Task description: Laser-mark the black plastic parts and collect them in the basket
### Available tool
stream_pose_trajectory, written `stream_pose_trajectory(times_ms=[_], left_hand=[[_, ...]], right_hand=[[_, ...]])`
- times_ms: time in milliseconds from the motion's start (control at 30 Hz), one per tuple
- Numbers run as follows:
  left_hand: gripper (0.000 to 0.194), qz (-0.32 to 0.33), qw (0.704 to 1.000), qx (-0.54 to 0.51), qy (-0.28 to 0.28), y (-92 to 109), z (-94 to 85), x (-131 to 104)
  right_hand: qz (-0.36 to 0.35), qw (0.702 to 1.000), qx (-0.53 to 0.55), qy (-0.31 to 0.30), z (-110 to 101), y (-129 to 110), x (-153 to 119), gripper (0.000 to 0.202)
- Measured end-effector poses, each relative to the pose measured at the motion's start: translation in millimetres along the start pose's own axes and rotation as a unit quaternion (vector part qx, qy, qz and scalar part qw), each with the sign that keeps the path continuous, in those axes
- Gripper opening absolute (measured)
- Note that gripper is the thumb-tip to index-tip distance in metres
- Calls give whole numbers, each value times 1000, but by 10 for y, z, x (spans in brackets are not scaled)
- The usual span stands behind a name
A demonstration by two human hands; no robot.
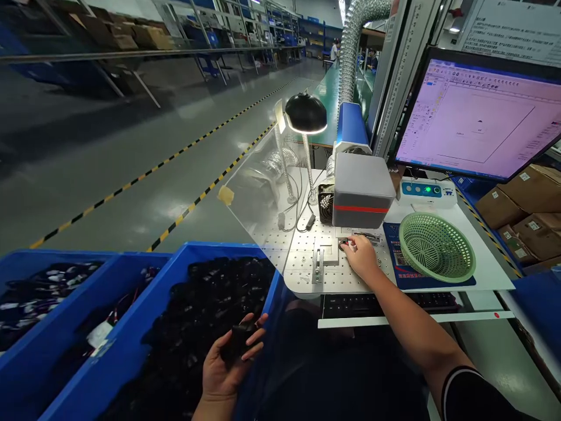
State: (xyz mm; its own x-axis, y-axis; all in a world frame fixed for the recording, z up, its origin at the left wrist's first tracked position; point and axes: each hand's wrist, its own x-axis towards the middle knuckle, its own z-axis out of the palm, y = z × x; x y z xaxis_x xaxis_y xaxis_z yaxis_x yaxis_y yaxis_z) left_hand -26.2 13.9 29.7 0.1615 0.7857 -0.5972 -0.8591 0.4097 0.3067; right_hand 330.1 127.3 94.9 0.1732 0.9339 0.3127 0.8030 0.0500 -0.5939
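Two bare hands are at work, the right one over the white, hole-studded tabletop (pixel 302 278) and the left one over a blue bin (pixel 219 247) heaped with small black parts. The right hand (pixel 363 255) has its fingers together, clamped on a small dark piece (pixel 343 243) just below the gray machine head (pixel 363 190) with a red stripe, beside a slotted metal bracket (pixel 318 268). The left hand (pixel 232 365), palm up, holds a black part (pixel 236 339) with its fingers curled around it. Right of the right hand, a green plastic basket (pixel 438 248) rests partly on a blue mat (pixel 398 269). A black lamp (pixel 305 114) shines behind the tabletop's fixtures, a keyboard (pixel 355 305) lies below the tabletop's front edge, and a lit monitor (pixel 480 117) stands at the upper right.
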Motion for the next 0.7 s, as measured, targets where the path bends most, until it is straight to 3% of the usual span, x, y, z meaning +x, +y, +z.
stream_pose_trajectory(times_ms=[167, 533, 700], left_hand=[[34, -13, 1000, 1, 19, 22, 40, 52], [33, -1, 1000, 7, 19, 6, 37, 57], [33, -11, 1000, 9, 28, 24, 34, 77]], right_hand=[[6, 1000, 1, 6, 18, 106, -64, 23], [-9, 1000, 6, 2, 74, 117, -47, 13], [-6, 1000, -6, 1, 88, 118, -58, 19]])
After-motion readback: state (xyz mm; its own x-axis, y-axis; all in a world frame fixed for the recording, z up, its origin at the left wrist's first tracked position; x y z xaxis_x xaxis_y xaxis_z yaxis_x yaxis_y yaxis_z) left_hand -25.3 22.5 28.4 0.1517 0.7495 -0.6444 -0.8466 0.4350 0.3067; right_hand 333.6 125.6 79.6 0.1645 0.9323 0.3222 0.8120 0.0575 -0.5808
